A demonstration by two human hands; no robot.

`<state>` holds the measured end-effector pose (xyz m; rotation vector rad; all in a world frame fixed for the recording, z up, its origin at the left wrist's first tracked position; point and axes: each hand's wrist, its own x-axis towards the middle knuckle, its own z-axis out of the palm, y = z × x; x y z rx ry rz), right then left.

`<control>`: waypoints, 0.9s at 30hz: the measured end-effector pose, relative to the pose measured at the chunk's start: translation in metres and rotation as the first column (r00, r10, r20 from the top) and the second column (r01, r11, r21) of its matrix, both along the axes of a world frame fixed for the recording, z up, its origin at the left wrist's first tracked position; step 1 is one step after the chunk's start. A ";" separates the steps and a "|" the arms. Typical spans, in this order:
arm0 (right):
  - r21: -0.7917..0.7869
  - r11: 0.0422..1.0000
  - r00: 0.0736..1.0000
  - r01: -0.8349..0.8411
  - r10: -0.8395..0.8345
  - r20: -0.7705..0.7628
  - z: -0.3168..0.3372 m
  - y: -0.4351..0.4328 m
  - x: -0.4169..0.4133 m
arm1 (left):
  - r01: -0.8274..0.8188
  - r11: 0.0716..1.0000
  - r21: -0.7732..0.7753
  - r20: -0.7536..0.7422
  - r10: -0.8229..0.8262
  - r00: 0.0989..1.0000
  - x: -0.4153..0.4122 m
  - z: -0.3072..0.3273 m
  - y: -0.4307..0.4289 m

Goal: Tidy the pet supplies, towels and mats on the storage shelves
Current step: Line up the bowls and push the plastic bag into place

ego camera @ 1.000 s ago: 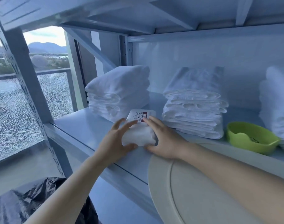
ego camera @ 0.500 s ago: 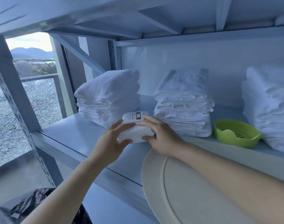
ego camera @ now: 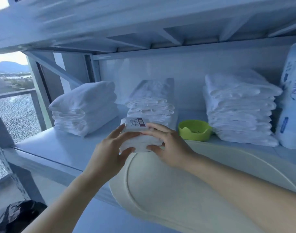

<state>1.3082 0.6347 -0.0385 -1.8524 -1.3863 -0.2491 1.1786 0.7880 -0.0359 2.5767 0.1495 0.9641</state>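
Frame centre: a white labelled packet [ego camera: 138,136] is gripped by curled fingers of the left hand [ego camera: 108,154] and right hand [ego camera: 168,146] over the shelf [ego camera: 63,148] front; placement is judged in hand, and a level set-down before the 3 towel stacks [ego camera: 152,105] is required.

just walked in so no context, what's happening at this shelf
A person grips a small white labelled packet with the left hand and right hand, at the front of the shelf, before the middle towel stack. A green bowl sits beside that stack. Whether the packet rests on the shelf is unclear.
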 end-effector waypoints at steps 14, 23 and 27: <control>-0.123 0.935 0.942 0.332 -0.336 -0.009 -0.017 -0.278 -0.016 | 0.310 0.950 -0.029 -0.082 -0.311 0.947 0.041 -0.027 -0.243; -0.226 0.889 0.909 0.399 -0.415 -0.026 -0.027 -0.328 -0.017 | 0.330 0.938 -0.106 -0.171 -0.344 0.923 0.025 -0.031 -0.268; -0.232 0.890 0.905 0.394 -0.419 -0.071 -0.028 -0.318 -0.025 | 0.249 0.968 -0.021 -0.260 -0.245 0.934 0.030 -0.024 -0.257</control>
